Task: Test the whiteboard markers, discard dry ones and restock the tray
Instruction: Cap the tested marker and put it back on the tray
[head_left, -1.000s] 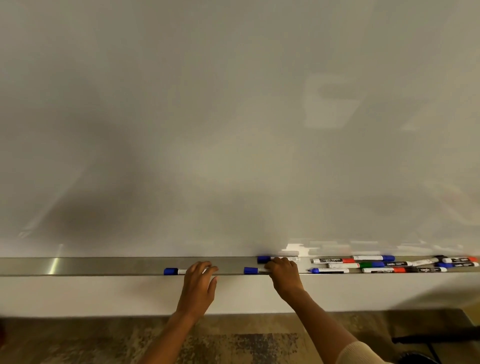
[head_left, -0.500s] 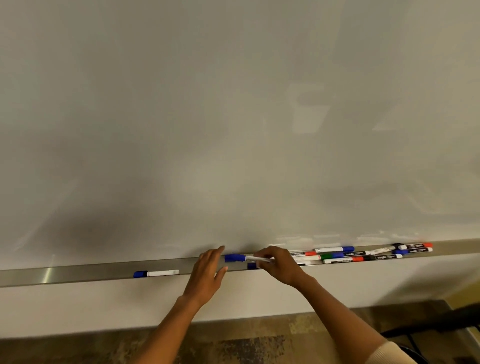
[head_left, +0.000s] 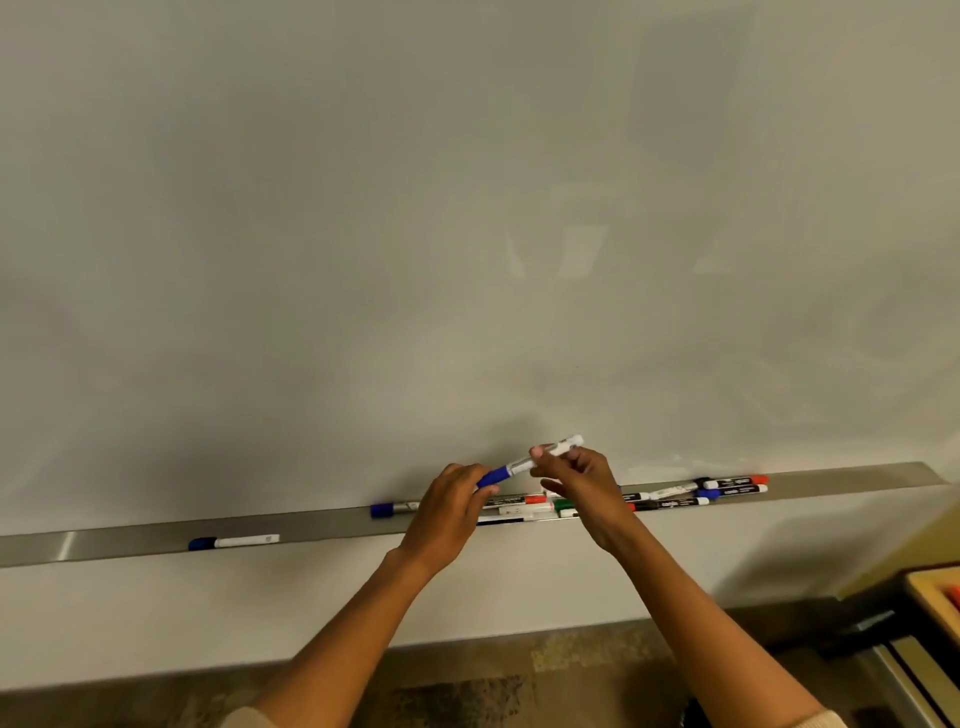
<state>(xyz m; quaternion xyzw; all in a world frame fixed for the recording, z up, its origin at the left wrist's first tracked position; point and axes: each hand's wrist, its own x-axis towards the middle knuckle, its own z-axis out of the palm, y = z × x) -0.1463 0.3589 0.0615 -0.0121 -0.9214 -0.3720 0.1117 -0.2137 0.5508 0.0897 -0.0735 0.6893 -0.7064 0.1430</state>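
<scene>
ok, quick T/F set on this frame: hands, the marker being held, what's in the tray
1. Both hands hold one blue-capped marker. True: the left hand pinches the cap end, the right hand pinches the white barrel.
2. The held marker lies in the tray. False: it is lifted above the tray, in front of the whiteboard.
3. A lone blue-capped marker lies in the tray left of the hands. True.
4. The cap is already off the held marker. False: the blue cap is on the barrel.
5. All the markers in the tray are blue. False: the marker cluster on the right has red, green and black ones too.
</scene>
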